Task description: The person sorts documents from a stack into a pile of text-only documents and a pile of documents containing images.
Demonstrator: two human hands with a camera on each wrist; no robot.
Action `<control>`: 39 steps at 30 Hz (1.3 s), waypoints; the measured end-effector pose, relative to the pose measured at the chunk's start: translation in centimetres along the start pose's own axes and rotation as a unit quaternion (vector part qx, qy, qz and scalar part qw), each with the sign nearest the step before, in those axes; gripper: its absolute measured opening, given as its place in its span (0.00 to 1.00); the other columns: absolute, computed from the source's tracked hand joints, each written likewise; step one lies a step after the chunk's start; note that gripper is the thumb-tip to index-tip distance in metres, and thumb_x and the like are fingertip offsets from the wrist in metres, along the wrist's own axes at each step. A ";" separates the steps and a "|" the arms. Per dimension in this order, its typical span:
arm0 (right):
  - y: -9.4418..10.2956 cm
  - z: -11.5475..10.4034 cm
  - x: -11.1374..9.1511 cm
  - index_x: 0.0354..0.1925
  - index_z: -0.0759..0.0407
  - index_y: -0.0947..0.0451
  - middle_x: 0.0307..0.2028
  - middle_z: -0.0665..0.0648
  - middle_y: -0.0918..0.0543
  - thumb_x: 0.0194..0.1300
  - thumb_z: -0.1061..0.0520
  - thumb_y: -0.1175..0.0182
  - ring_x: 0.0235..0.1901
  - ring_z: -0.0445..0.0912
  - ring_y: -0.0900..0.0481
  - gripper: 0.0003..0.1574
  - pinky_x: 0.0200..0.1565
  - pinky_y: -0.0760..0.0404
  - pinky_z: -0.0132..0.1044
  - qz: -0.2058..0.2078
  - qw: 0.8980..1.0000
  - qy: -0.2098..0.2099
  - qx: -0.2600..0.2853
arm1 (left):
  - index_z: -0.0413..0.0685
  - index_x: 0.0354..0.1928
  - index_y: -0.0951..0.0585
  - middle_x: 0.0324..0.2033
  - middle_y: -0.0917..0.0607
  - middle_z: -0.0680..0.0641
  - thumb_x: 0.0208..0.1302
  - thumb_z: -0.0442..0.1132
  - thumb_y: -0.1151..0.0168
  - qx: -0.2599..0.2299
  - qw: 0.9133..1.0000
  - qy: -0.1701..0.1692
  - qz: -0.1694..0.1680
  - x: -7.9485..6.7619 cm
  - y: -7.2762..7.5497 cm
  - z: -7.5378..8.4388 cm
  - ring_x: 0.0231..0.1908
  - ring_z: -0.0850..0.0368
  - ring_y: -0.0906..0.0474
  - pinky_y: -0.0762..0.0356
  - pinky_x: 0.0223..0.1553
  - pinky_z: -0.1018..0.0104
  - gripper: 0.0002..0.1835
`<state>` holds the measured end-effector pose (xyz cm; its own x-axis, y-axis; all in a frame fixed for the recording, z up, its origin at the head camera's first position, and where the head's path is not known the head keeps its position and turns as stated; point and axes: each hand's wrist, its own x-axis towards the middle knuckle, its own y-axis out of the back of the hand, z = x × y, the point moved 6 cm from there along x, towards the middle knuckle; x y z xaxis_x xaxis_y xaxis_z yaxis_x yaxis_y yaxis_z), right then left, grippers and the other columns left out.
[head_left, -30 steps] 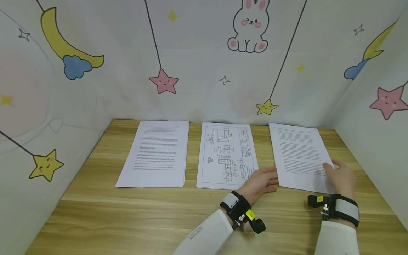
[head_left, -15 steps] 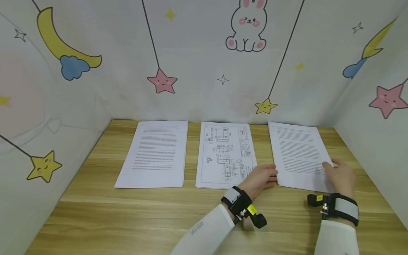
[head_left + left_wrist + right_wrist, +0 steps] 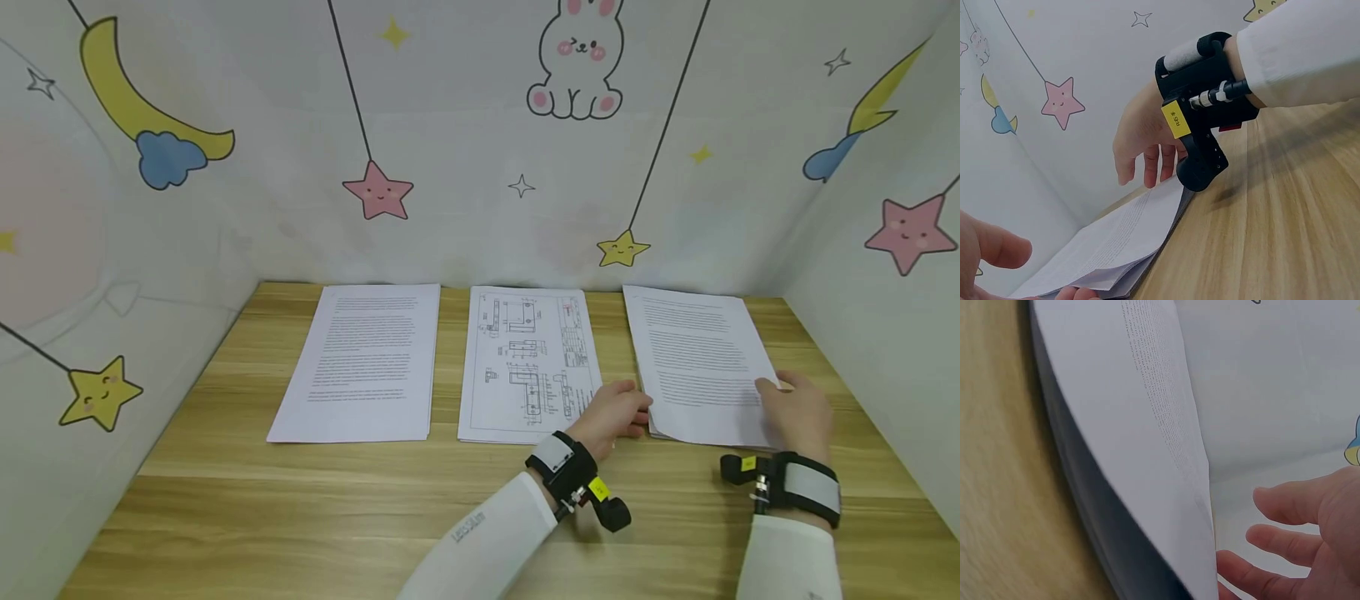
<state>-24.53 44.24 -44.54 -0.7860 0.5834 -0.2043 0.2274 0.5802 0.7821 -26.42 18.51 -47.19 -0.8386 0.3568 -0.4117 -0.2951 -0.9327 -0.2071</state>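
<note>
On the right of the desk lies a stack of printed paper [image 3: 693, 358]. Its top sheets sit slightly left of those below, and the near edge is bowed upward with a dark gap under it in the right wrist view. My left hand [image 3: 617, 412] touches the stack's near left corner, its thumb [image 3: 1007, 247] raised clear of the sheets in the left wrist view. At the right edge is my right hand [image 3: 801, 412], with relaxed fingers [image 3: 1288, 544] spread beside the paper. Some right fingertips are hidden behind the sheets.
A stack with a technical drawing [image 3: 528, 367] lies in the middle, close to my left forearm. Farther left is another stack of printed text [image 3: 360, 367]. The wooden desk [image 3: 300, 517] ends at pale cartoon-patterned walls [image 3: 450, 242].
The right stack's top sheets have slid slightly left, and their near edge has bowed up. Both hands stay at its sides. The whole head view has drifted a little.
</note>
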 end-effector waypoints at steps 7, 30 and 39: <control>-0.5 0.1 0.3 0.75 0.67 0.47 0.69 0.79 0.38 0.76 0.44 0.59 0.65 0.71 0.37 0.40 0.58 0.31 0.63 -0.014 1.000 0.003 0.002 | 0.39 0.63 0.24 0.35 0.17 0.45 0.67 0.37 0.42 0.018 1.000 -0.005 -0.004 0.3 0.0 -0.1 0.33 0.56 0.22 0.16 0.41 0.59 0.23; -1.5 -1.6 -0.2 0.74 0.70 0.49 0.58 0.79 0.27 0.75 0.37 0.59 0.49 0.64 0.23 0.47 0.51 0.26 0.62 -0.096 0.989 0.093 -0.057 | 0.39 0.62 0.28 0.37 0.15 0.41 0.64 0.23 0.54 -0.029 0.999 -0.011 -0.040 1.2 -0.3 -0.9 0.40 0.37 0.12 0.14 0.32 0.65 0.24; -0.3 -0.5 -0.1 0.77 0.64 0.54 0.69 0.82 0.43 0.75 0.35 0.62 0.65 0.75 0.41 0.48 0.60 0.34 0.68 -0.091 0.995 0.037 -0.028 | 0.43 0.66 0.29 0.37 0.16 0.43 0.61 0.21 0.56 -0.046 0.998 -0.025 -0.028 0.8 0.5 -0.6 0.38 0.40 0.11 0.15 0.30 0.68 0.30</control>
<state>-24.79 43.74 -44.45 -0.8519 0.4268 -0.3036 0.0469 0.6394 0.7674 -27.01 18.34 -48.15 -0.8446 0.4026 -0.3529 -0.3005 -0.9021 -0.3098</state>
